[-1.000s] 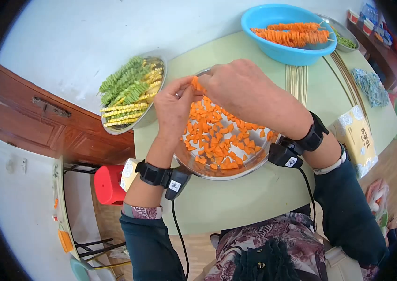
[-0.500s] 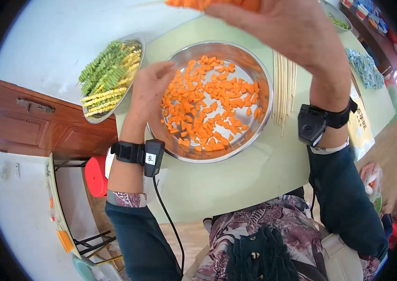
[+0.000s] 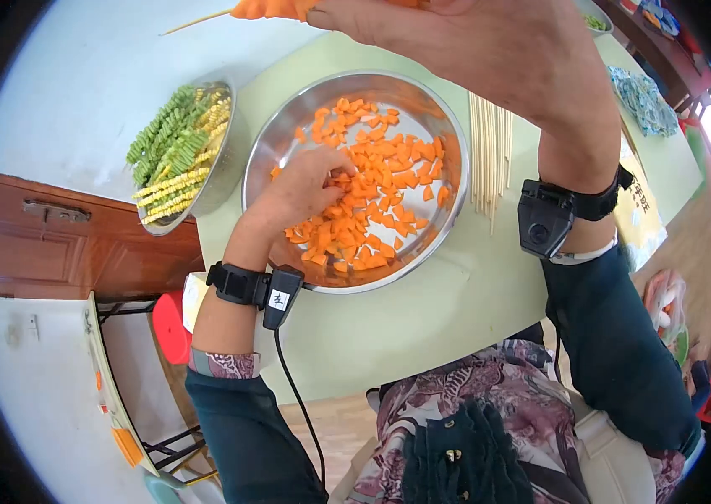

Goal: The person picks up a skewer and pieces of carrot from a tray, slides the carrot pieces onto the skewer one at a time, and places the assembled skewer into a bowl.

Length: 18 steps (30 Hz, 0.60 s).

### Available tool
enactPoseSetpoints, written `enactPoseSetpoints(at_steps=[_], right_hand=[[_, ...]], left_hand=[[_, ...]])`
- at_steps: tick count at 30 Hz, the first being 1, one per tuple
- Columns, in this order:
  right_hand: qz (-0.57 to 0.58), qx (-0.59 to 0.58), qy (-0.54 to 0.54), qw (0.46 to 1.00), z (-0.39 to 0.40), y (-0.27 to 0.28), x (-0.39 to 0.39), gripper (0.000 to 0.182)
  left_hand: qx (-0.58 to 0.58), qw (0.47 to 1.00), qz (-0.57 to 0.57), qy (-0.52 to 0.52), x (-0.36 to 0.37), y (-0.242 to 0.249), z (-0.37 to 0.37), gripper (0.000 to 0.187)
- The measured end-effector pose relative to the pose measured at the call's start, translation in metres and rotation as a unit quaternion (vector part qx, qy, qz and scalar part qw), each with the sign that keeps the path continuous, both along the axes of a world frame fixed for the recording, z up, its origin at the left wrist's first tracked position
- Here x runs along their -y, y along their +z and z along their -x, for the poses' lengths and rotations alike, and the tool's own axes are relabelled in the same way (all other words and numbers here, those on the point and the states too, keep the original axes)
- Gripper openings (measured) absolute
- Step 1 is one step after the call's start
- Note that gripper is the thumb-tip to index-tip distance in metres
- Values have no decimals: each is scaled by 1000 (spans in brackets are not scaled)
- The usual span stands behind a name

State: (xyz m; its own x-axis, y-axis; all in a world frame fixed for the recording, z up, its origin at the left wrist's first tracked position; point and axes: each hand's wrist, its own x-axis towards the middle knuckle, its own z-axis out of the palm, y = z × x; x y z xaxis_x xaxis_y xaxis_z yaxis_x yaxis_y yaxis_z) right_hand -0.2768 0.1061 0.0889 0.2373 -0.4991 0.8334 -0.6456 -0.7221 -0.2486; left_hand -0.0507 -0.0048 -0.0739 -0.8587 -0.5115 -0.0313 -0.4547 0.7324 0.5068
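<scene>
My left hand (image 3: 309,186) reaches into a round steel basin (image 3: 355,286), its fingers bent and pressed in among the orange carrot pieces (image 3: 389,160); whether a piece is between the fingertips is hidden. At the top edge my right hand (image 3: 465,50) is wrapped round a skewer of carrot pieces (image 3: 276,8), partly out of frame. The bare pointed end of the stick sticks out to the left. Right of the basin lies a row of bare wooden skewers (image 3: 491,151).
A metal bowl (image 3: 228,160) at the left holds green and yellow filled skewers (image 3: 175,151). At the right are a crumpled blue cloth (image 3: 645,102) and a yellow printed packet (image 3: 641,206). A red stool (image 3: 172,328) stands beyond the table's left edge.
My left hand has moved from the basin's rim down into the carrot pieces. My right hand has shifted left with the skewer, and more of its bare tip shows.
</scene>
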Motion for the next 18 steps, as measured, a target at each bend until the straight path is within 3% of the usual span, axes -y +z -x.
enactPoseSetpoints(at_steps=[4,6,10,12,16,18], right_hand=[[33,-35,-13,999,2,-4,4,14],[82,-75,-42,993,1,-4,1,15],[158,-98,-97,978,6,-19,12,17],[191,-40,-36,980,5,-16,-4,18],[277,-95,-129,947,9,-24,24,19],[233,-87,-109,962,9,-20,26,20]], left_hand=[[2,993,-68,94,-6,18,6,22],[-81,966,-112,219,4,21,-1,11],[-98,952,-110,269,14,22,-10,11],[-78,948,-115,285,8,29,-6,12],[-90,963,-111,227,8,22,-4,14],[-135,990,35,27,3,19,3,29]])
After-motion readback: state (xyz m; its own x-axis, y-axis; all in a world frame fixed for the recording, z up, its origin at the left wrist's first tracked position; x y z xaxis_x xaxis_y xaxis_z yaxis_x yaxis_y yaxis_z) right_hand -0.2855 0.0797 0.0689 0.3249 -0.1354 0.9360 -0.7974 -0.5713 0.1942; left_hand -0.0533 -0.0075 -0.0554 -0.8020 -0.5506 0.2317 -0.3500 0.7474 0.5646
